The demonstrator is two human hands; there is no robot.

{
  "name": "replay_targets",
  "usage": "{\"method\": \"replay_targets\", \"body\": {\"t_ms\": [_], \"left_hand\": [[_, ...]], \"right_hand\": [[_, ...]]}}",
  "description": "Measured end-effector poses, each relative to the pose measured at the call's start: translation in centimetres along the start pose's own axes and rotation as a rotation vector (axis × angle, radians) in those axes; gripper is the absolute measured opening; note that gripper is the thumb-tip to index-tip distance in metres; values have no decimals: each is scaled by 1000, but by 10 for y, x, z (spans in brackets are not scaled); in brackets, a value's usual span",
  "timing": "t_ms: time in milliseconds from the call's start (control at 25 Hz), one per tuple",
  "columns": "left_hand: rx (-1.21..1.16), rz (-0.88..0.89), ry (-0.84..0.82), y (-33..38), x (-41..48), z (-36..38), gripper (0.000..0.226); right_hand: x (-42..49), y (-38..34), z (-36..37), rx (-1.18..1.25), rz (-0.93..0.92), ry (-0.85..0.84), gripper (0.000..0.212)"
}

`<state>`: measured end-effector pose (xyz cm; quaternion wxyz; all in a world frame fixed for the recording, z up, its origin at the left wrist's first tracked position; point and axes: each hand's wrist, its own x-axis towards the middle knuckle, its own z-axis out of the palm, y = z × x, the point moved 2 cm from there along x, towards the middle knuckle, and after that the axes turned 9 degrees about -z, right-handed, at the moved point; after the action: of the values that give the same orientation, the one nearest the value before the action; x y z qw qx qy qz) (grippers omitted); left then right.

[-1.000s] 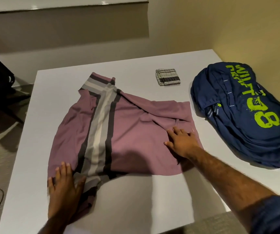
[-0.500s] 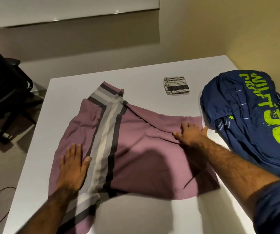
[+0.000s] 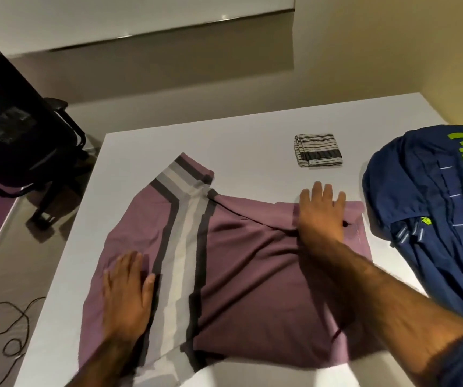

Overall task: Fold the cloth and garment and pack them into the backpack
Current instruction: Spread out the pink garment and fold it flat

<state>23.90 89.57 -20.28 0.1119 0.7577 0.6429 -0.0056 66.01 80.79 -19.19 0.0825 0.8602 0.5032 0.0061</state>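
**Q:** Report the change.

**A:** My right hand (image 3: 321, 216) has slid outward to the garment's (image 3: 252, 269) far right edge. My left hand (image 3: 125, 297) has moved up from the hem onto the left panel. Both lie flat, fingers straight and close together, pressing and pinching nothing. The garment lies spread on the table (image 3: 252, 127), still creased. I judge this to be smoothing, with folding yet to come.

**Q:** Surroundings?

**A:** The folded striped cloth (image 3: 318, 153) lies beyond my right fingertips, apart. The backpack (image 3: 434, 219) sits just beside the garment's right edge and crowds any sideways fold.
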Motion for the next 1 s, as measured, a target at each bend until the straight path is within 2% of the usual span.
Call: {"method": "replay_targets", "body": {"t_ms": [80, 200, 280, 360, 520, 560, 680, 760, 880, 920, 1000], "left_hand": [[-85, 101, 15, 28, 63, -12, 61], [-84, 232, -47, 65, 153, -15, 61], [-71, 271, -71, 84, 199, -16, 53], [-183, 211, -101, 102, 238, -18, 54], [-6, 243, -146, 118, 301, -10, 59], [49, 239, -129, 118, 310, -9, 57], [232, 304, 59, 129, 326, -7, 40], [287, 337, 120, 135, 330, -13, 26], [414, 307, 210, 125, 347, -35, 21], [391, 242, 249, 118, 355, -42, 22], [193, 58, 331, 107, 359, -53, 30]], "right_hand": [[2, -13, 6, -40, -129, 38, 35], [11, 0, 14, 76, -129, -43, 20], [16, 17, 19, 125, -182, -33, 29], [17, 32, 21, 158, -295, -41, 42], [11, 51, 22, 121, -503, -4, 57], [9, 54, 22, 102, -549, 12, 53], [7, 61, 23, 54, -645, 44, 33], [18, 63, 20, 40, -629, 33, 26], [52, 65, 3, 16, -512, -59, 21], [67, 68, -6, -20, -425, -7, 19], [90, 73, -25, -79, -176, 191, 25]]}}
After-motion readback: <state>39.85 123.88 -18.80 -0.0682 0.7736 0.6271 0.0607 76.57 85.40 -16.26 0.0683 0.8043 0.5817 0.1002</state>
